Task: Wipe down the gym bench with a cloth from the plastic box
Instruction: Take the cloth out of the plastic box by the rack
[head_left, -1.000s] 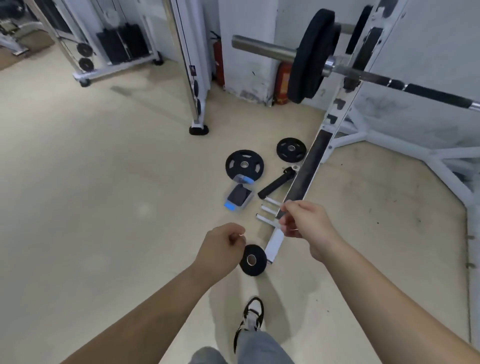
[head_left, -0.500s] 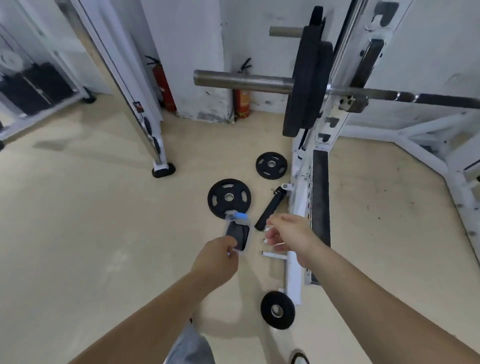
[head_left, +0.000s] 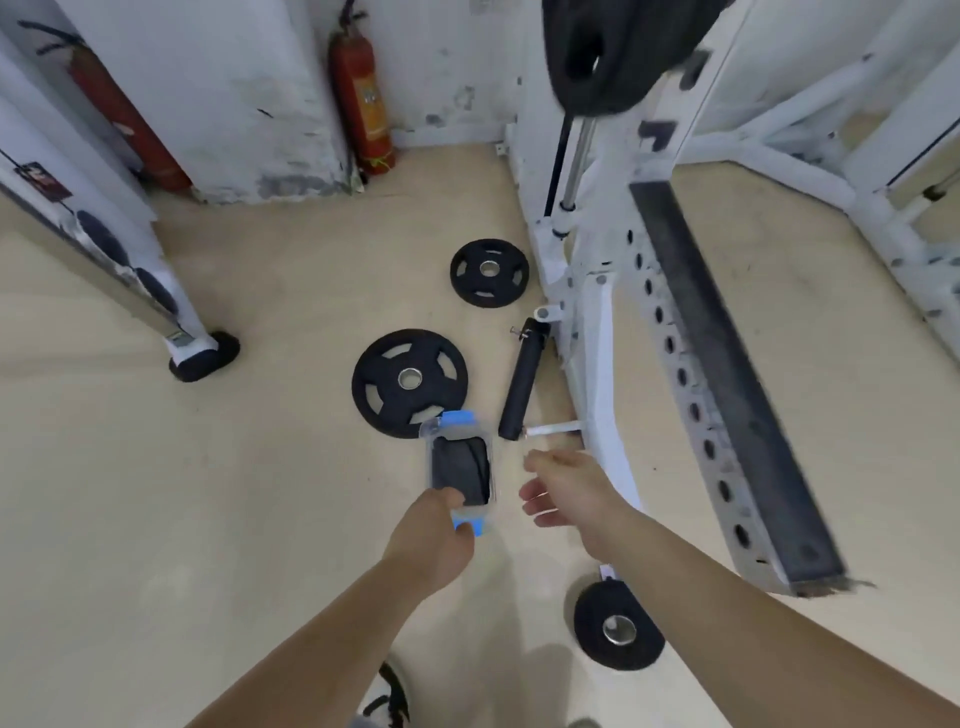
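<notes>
Head view, looking down at a beige floor (head_left: 208, 493). Clear box (head_left: 460, 429) with blue clips at both ends sits low in the middle, dark cloth (head_left: 462, 467) folded inside. Left hand (head_left: 431, 540) grips the box's near end, fingers (head_left: 453, 500) curled round the blue clip. Cannot tell whether the box rests on the floor or is lifted off it. Its far end overlaps the near edge of a large plate (head_left: 409, 382). Right hand (head_left: 566, 491) hangs just right of the box, fingers loosely spread, holding nothing, touching nothing.

Smaller plate (head_left: 489, 273) lies farther back. Black roller (head_left: 522, 384) lies between the large plate and a white rack (head_left: 597, 353). Third plate (head_left: 618, 631) sits under the right forearm. Red extinguisher (head_left: 361, 88) stands against the far wall. Shoe (head_left: 387, 699) at the bottom edge.
</notes>
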